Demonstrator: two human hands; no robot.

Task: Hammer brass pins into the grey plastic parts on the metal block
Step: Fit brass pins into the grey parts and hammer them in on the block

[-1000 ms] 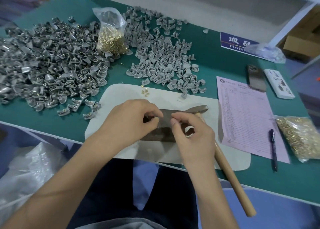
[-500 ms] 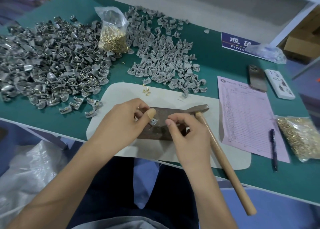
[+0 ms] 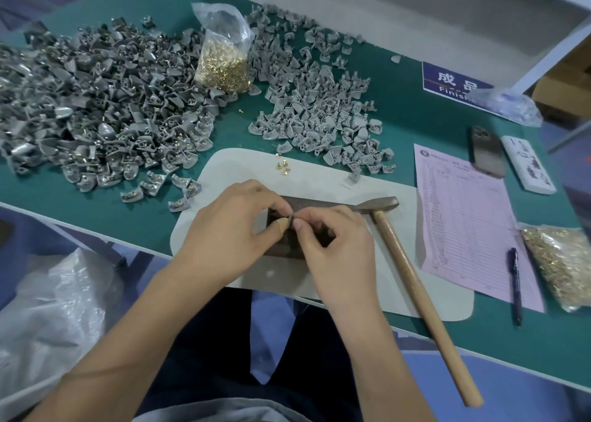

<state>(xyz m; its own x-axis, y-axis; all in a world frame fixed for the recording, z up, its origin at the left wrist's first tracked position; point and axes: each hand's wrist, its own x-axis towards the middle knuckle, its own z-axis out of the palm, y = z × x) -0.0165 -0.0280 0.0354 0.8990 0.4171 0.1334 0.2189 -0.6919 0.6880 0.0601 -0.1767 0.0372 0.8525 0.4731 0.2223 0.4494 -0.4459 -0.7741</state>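
Both hands have closed in again over the metal block [image 3: 323, 202] near the desk's front edge: half a second ago the grey plastic part [image 3: 290, 221] sat exposed on the block, and now the left hand [image 3: 236, 230] and right hand [image 3: 332, 239] pinch it together between thumb and fingertips. Whether a pin is in there, I cannot tell; likely one is being seated. Beside them the hammer [image 3: 412, 277] lies untouched, so no striking yet. Farther back, loose brass pins [image 3: 282, 166] lie on the white mat [image 3: 441, 306], then heaps of grey parts [image 3: 319, 111] and a pin bag [image 3: 224, 57].
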